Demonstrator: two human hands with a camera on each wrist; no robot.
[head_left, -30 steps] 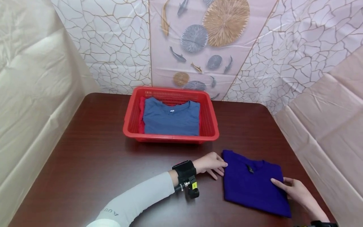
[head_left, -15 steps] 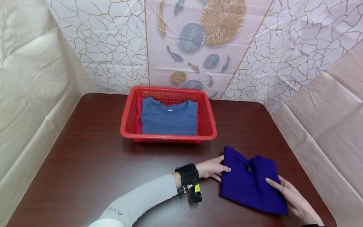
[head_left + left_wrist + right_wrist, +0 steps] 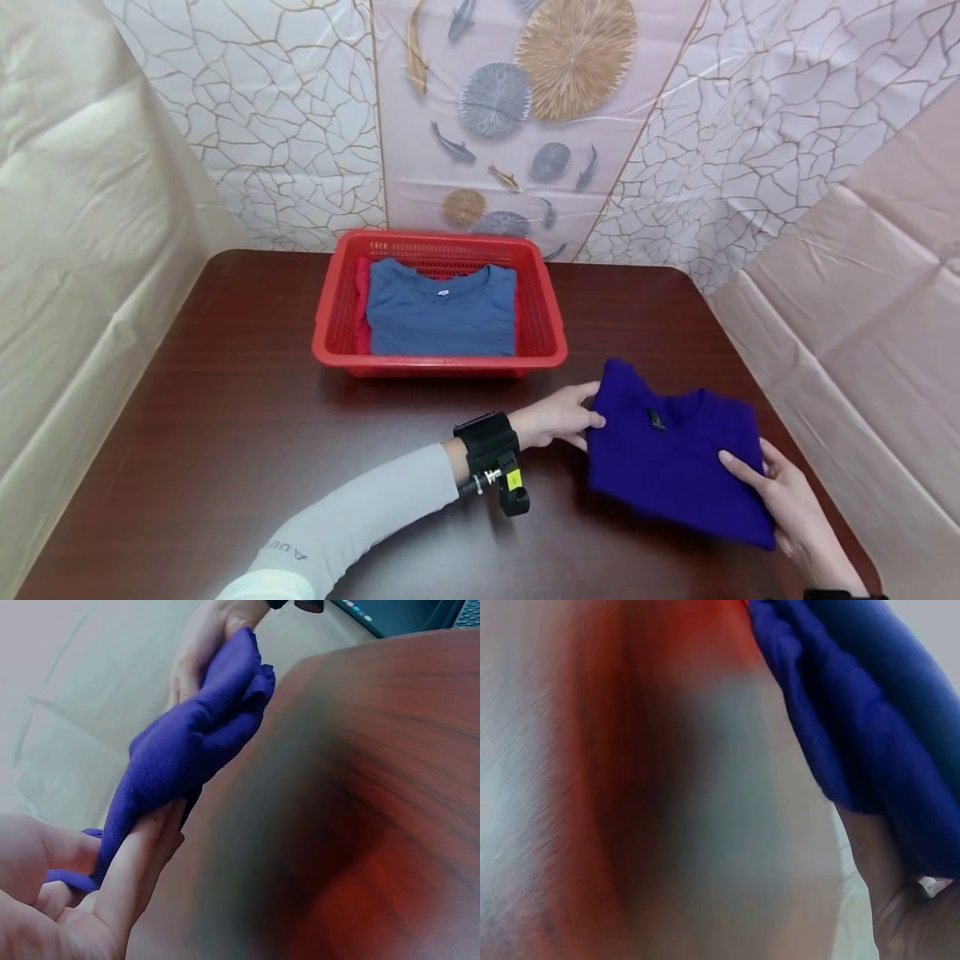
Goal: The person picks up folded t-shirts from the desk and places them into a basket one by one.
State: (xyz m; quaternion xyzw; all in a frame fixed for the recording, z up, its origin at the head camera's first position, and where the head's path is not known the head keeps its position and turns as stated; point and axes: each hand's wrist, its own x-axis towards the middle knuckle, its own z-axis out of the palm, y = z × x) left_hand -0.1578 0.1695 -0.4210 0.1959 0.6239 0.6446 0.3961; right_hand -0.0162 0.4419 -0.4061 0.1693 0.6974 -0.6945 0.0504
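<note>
A folded purple shirt [image 3: 675, 467] with a dark neck label hangs between both hands at the right side of the table, lifted off the surface. My left hand [image 3: 558, 417] pinches its left edge, thumb on top and fingers underneath. On the opposite edge, my right hand [image 3: 795, 504] grips the cloth with its thumb lying over the front. In the left wrist view the shirt [image 3: 180, 750] is seen edge-on, its layers bunched. From the right wrist, folded layers of the shirt [image 3: 855, 712] cover most of the fingers of the right hand [image 3: 885, 877].
A red plastic basket [image 3: 442, 363] stands at the back middle of the brown table [image 3: 247, 433]. Inside lies a folded blue-grey shirt [image 3: 442, 321] over red cloth [image 3: 363, 308]. Draped cloth walls enclose the back and both sides.
Both hands have taken hold of the purple shirt's sides and raised it from the table. It bowed in the middle half a second ago and is now higher and flatter.
</note>
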